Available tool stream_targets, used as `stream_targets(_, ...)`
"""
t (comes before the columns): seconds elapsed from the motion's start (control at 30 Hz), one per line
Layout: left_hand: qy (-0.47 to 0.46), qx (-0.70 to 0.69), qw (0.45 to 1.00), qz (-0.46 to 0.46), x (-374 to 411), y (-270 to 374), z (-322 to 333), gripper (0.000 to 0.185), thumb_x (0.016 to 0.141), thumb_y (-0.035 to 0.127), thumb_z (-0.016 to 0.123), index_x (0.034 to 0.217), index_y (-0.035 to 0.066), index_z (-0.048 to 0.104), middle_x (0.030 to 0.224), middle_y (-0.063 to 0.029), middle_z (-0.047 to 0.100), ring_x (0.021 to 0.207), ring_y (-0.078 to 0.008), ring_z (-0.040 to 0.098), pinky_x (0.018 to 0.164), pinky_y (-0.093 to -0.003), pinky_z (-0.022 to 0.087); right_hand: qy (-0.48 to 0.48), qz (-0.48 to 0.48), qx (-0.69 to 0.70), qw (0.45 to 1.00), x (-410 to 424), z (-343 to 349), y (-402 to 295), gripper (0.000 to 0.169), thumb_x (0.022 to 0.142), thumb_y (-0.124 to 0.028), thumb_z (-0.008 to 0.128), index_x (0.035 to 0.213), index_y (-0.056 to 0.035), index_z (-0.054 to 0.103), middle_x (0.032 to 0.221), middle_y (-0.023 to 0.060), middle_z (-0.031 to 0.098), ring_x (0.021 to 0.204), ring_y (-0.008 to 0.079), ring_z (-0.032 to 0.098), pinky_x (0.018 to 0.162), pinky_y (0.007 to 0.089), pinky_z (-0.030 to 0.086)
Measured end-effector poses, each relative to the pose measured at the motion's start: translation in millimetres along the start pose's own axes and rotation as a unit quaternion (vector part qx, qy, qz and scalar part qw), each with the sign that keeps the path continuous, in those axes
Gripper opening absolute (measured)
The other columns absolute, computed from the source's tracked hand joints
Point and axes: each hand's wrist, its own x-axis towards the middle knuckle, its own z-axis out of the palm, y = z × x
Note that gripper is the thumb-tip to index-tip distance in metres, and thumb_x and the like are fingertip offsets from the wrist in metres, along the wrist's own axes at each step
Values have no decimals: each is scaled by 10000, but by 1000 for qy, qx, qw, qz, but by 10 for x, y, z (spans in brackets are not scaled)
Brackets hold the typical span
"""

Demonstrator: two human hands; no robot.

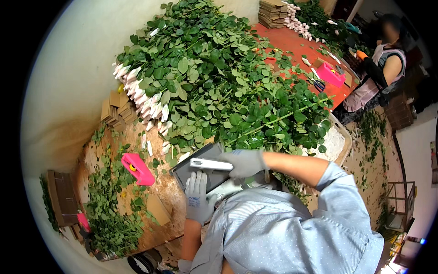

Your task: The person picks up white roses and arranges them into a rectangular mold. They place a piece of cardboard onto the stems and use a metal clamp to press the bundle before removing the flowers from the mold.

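My right hand (245, 163), in a grey glove, grips a white stapler (210, 164) held above a dark grey tray (219, 181) at the table edge before me. The stapler's head points left. My left hand (198, 198), gloved in grey with printing on the back, lies flat on the tray just below the stapler, fingers stretched out and holding nothing. A large heap of leafy rose stems (212, 78) rises beyond the tray. Its pale wrapped rose heads (143, 94) face left. One long stem (280, 118) lies across the heap's near side.
A pink tape dispenser (138, 169) and a cardboard piece (159, 209) lie left on the wooden table (171, 202). Cardboard stacks (118, 108) stand by the wall. At the red table (273, 37) are another pink dispenser (330, 74), scissors (319, 85) and a co-worker (379, 68).
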Motion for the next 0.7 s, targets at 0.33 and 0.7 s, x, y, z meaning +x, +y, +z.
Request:
stream_targets(0.33, 26, 13, 999, -33, 57, 98, 1, 706, 800, 69, 729, 1478, 27, 537, 1569, -172, 504, 1491, -411, 407, 1261, -545, 283, -92, 166, -163, 968, -439, -513, 343, 335, 785, -193, 696, 1037, 27, 691, 908, 243, 737, 898, 404, 730, 781, 483, 560)
stream_targets(0.7, 18, 23, 999, -27, 69, 65, -12, 695, 795, 78, 745, 1463, 25, 559, 1562, -169, 509, 1475, -408, 422, 1256, -542, 292, -114, 105, -201, 967, -125, -484, 377, 337, 807, -162, 665, 1097, 8, 698, 936, 233, 741, 884, 411, 719, 773, 494, 549)
